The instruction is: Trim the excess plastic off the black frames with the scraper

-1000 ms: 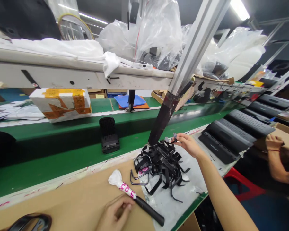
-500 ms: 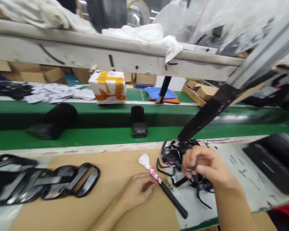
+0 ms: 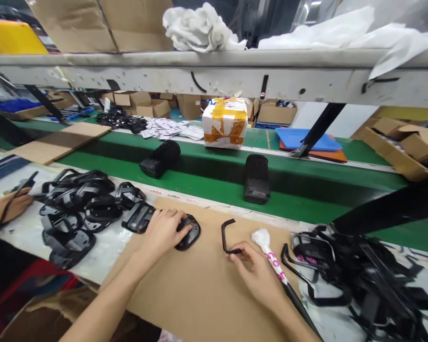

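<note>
My left hand [image 3: 163, 232] is closed over a black oval plastic frame [image 3: 189, 233] lying on the brown cardboard mat [image 3: 196, 294]. My right hand [image 3: 257, 271] pinches one end of a thin black U-shaped strip [image 3: 226, 234] that rests on the mat. Just right of that hand lies a hammer [image 3: 276, 268] with a white wrapped head and a black handle. A tangled heap of black strips [image 3: 356, 278] sits at the right. More black oval frames [image 3: 82, 206] are piled at the left.
A green conveyor belt [image 3: 214, 187] runs behind the mat and carries two black housings [image 3: 257, 179] and a taped white box [image 3: 225, 122]. Another person's hand [image 3: 7, 209] holds a black part at the far left. A shelf beam [image 3: 214, 76] hangs overhead.
The view has swung left. My right hand carried a black strip from the heap onto the mat. My left hand left the hammer and took hold of an oval frame.
</note>
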Motion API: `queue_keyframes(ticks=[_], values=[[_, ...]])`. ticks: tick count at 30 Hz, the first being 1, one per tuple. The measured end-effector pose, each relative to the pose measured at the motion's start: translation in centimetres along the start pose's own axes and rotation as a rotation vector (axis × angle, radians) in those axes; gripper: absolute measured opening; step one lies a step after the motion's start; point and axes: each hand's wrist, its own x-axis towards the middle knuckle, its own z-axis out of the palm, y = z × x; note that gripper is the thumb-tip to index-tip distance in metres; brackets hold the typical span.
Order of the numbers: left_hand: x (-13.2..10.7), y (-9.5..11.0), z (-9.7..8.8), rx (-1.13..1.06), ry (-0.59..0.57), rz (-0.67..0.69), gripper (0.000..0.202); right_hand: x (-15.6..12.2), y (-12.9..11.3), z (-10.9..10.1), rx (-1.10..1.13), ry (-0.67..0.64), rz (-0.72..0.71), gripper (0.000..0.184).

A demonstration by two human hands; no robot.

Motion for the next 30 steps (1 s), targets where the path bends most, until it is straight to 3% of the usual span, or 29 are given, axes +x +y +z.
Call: queue_keyframes(ticks=[4,8,10,12,14,17,20,25,30], values=[[0.9,1.0,-0.8,-0.124,-0.006,0.068,0.028,1.5,-0.4,-0.7,0.188,0.167,-0.027,0.027],[3.0,3.9,-0.4,-0.727,0.019,-0.051,0.038,2.9,-0.9,-2.0,0.124,0.411,-0.201,0.021],[4.6,5.8,1.7,-1.122,-0.049,-0.125,0.042,3.1,-0.7,-2.2,-0.018,0.502,-0.345,0.019],[6.0,8.0,4.6,-1.493,-0.123,-0.187,0.049,3.1,-0.2,-2.1,-0.175,0.536,-0.502,0.029],[7.0,10.0,7.8,-1.746,-0.120,-0.259,0.057,2.9,0.4,-1.7,-0.298,0.535,-0.597,0.041],[7.0,12.0,11.5,-1.851,-0.049,-0.322,0.058,2.7,1.2,-1.4,-0.417,0.502,-0.568,0.045],[6.1,12.0,13.3,-1.882,0.002,-0.379,0.059,2.9,1.7,-1.3,-0.484,0.444,-0.487,0.039],[5.7,10.6,13.2,-1.877,0.038,-0.513,0.051,3.1,1.7,-1.4,-0.508,0.280,-0.427,0.043],[6.3,10.8,12.1,-1.832,0.119,-0.565,0.052,3.0,1.7,-1.5,-0.493,0.238,-0.369,0.039]])
